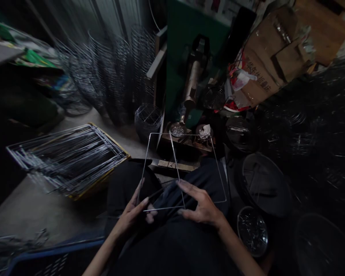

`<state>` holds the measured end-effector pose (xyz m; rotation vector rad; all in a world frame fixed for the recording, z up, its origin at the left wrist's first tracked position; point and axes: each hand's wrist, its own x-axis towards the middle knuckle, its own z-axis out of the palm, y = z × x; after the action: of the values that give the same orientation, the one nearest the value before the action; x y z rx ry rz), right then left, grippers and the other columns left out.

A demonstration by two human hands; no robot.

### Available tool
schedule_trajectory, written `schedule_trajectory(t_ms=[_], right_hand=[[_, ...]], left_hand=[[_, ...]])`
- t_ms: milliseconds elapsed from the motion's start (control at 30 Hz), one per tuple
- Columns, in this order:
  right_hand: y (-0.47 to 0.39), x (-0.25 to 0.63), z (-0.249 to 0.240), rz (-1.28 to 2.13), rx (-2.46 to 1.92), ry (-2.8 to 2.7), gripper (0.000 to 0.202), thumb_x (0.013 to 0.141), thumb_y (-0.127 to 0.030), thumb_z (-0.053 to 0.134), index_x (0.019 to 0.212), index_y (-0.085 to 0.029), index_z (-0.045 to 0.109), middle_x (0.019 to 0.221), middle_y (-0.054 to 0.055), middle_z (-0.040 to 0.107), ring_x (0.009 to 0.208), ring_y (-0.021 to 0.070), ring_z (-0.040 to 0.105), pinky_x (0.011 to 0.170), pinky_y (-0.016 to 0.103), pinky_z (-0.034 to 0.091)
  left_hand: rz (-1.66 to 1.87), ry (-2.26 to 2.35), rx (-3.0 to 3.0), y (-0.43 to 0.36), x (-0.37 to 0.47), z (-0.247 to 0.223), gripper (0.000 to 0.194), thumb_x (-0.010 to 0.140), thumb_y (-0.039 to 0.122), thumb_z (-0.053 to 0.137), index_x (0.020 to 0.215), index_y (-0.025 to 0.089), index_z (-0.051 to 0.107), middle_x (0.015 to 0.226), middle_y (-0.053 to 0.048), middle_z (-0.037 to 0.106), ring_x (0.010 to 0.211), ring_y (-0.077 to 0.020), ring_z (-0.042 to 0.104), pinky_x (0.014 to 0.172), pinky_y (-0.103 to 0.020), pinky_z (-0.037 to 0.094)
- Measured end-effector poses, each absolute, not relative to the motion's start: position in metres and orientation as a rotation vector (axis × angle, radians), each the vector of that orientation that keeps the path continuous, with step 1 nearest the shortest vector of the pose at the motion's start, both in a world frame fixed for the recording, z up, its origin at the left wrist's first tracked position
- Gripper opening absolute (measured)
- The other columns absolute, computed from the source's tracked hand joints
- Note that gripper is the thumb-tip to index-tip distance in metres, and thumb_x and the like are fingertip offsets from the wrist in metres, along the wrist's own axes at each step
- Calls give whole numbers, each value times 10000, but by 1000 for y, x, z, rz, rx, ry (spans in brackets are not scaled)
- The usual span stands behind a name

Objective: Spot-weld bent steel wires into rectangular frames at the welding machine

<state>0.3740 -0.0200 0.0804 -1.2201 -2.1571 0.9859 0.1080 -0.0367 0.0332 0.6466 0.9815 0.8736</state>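
A thin wire frame [174,149] of bent rectangular shape spans the space over my lap, between both hands. My left hand [139,209] grips its lower left side, thumb and fingers around the wire. On the middle and lower wires, my right hand [199,201] pinches with thumb and fingertips. The frame's far edge lies in front of a machine [192,84], whose lower end has a round dish of small metal bits [177,129]. Beside that dish sits a round holder with crumpled white paper [205,131].
Stacked wire frames [74,157] lie at the left, with tall stacks of wire baskets [109,69] behind. A blue crate [57,247] stands front left. Cardboard boxes [264,65] are back right. A dark round tray [263,184] and a shiny bowl [252,231] are at the right.
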Motion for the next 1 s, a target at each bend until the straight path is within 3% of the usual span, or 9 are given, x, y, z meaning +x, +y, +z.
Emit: schedule_trajectory(t_ms=[133, 267, 400, 533, 700, 867, 1000], right_hand=[[-22, 378, 80, 904, -1408, -2066, 774, 845, -395, 742, 1522, -215, 415, 1522, 107, 445, 1417, 291, 415, 1180, 482, 367], [-24, 382, 80, 1185, -1259, -1992, 786, 813, -421, 776, 1504, -254, 441, 1504, 68, 479, 1383, 261, 466, 1175, 428, 382], [-21, 378, 84, 1088, -1415, -1933, 776, 807, -401, 785, 1491, -230, 462, 1510, 100, 463, 1404, 283, 435, 1189, 465, 343], [-19, 373, 89, 1397, -1184, -1929, 814, 747, -460, 835, 1463, -267, 499, 1459, 65, 534, 1353, 272, 501, 1164, 435, 384], [-17, 371, 81, 1113, -1410, -1934, 797, 802, -413, 798, 1500, -260, 443, 1516, 86, 456, 1394, 264, 451, 1183, 440, 356], [-16, 366, 80, 1245, -1165, -2091, 740, 825, -388, 784, 1484, -263, 471, 1472, 67, 517, 1356, 244, 501, 1156, 393, 404], [-25, 369, 87, 1012, -1239, -2179, 786, 829, -304, 788, 1518, -267, 412, 1495, 68, 489, 1393, 246, 454, 1176, 411, 385]], left_hand=[[885, 950, 647, -39, 107, 25, 1018, 914, 425, 645, 1589, 264, -100, 672, -61, 698, 471, -184, 614, 491, -252, 504], [886, 942, 642, -40, 106, 19, 986, 920, 405, 642, 1594, 293, -69, 685, -60, 700, 485, -186, 619, 494, -255, 506], [889, 915, 664, -40, 108, 17, 953, 942, 381, 613, 1594, 277, -74, 690, -67, 701, 492, -184, 619, 504, -255, 506], [879, 889, 664, -40, 109, 15, 940, 952, 368, 596, 1593, 272, -86, 702, -70, 700, 514, -189, 632, 527, -269, 519], [872, 842, 680, -41, 108, 11, 976, 943, 377, 609, 1584, 283, -121, 728, -83, 713, 527, -200, 649, 539, -279, 525], [853, 825, 693, -42, 110, 12, 970, 945, 399, 601, 1587, 266, -114, 721, -87, 712, 528, -204, 654, 550, -274, 512], [868, 853, 680, -45, 111, 26, 903, 969, 378, 561, 1593, 279, -85, 733, -80, 711, 523, -188, 649, 564, -268, 505]])
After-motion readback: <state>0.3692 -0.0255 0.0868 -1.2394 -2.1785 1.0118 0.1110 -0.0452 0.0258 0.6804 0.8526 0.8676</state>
